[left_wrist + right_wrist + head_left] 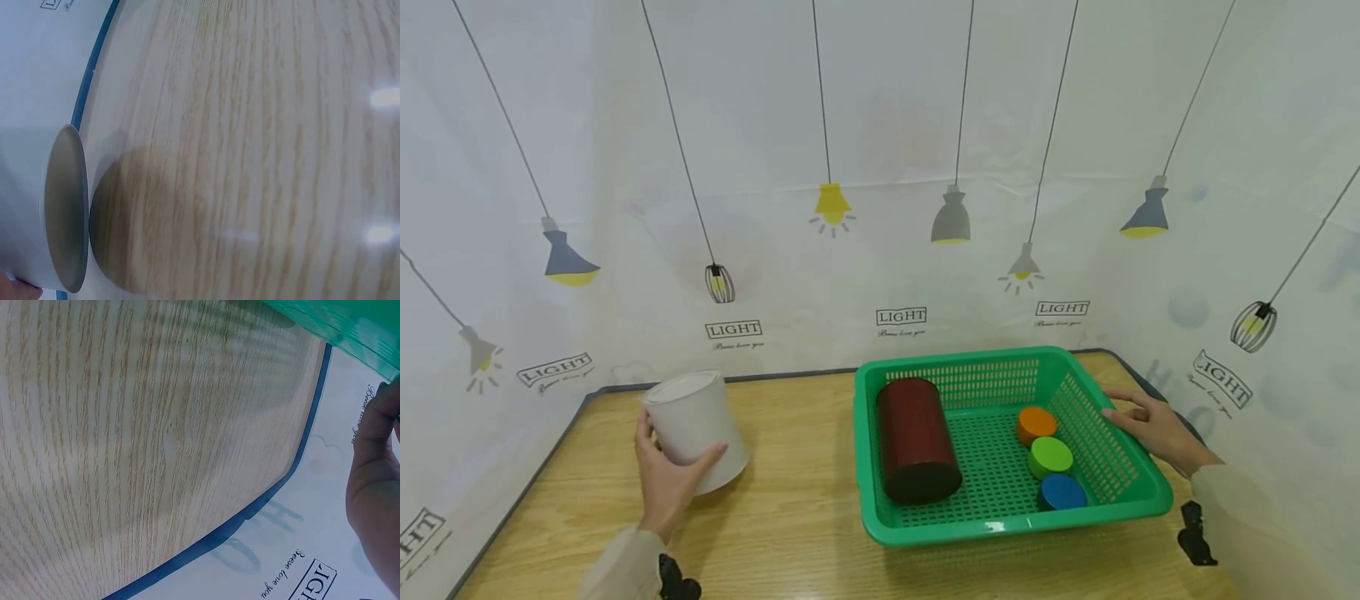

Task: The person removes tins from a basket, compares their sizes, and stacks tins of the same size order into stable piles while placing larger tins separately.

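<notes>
Green basket (940, 533) gripped at right, white cylinder (692, 425) tilted at left

From my remote seat, I had the left hand (666, 487) curled round the lower side of the white cylinder, thumb towards the basket. The cylinder leaned left over the wooden table (797, 467), well apart from the basket; the left wrist view showed its underside, though I could not tell whether one edge touched the wood. The right hand (1157, 429) pinched the basket's right rim. Inside, a dark red cylinder (917, 442) lay along the left wall; an orange disc (1037, 423), a lime disc (1051, 457) and a blue disc (1063, 492) sat in a row near the right wall.

I judged that the left grip called for even pressure, enough to stop a slip without denting the side, and a slow levelling of the base. The right hand, I thought, needed a calm hold on the rim, since a jerk could have rolled the dark red cylinder into the discs
</notes>
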